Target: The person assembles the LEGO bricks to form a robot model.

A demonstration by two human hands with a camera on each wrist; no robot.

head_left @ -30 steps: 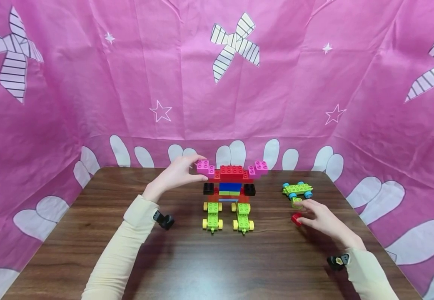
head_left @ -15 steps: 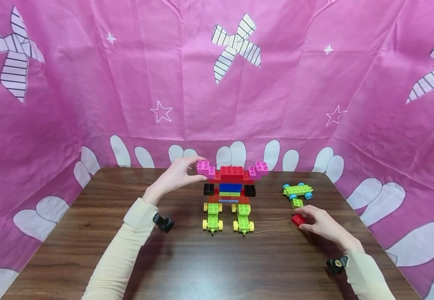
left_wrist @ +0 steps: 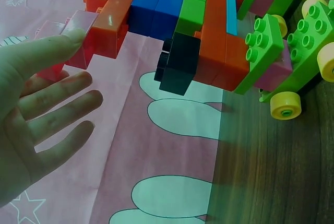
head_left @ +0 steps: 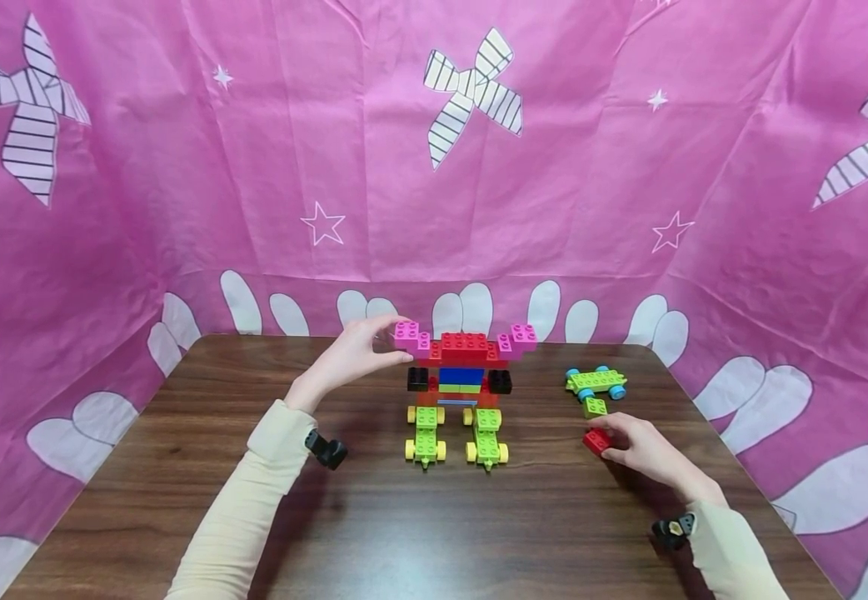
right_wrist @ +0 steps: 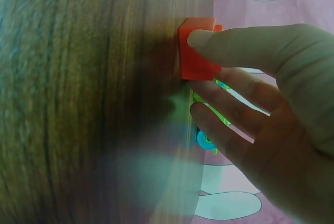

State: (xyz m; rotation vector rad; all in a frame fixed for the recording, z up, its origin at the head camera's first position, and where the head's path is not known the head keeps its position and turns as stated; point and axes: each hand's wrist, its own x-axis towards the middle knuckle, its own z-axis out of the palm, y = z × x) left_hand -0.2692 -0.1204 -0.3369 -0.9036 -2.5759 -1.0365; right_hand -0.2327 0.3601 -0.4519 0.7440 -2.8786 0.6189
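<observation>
A robot-like figure of toy building bricks (head_left: 461, 375) stands upright on the table, with pink raised arms, a red and blue body and green wheeled feet. My left hand (head_left: 355, 352) pinches the pink brick (head_left: 407, 333) at the tip of its left arm. In the left wrist view the thumb lies on that brick and the other fingers spread apart. Off to the right, my right hand (head_left: 647, 450) holds a red brick (head_left: 596, 442) between thumb and fingers, low at the tabletop. The right wrist view shows the thumb on the red brick's (right_wrist: 197, 59) side.
Just behind the red brick lies a small green brick (head_left: 595, 407). A green wheeled base (head_left: 596, 380) with blue wheels stands farther back. The brown wooden table (head_left: 434, 525) ends at a pink cloth backdrop (head_left: 374, 208) on the far side and both flanks.
My right hand has drawn slightly nearer to me at the red brick, leaving the green brick uncovered. The left hand stays at the pink brick, and the figure has not visibly moved.
</observation>
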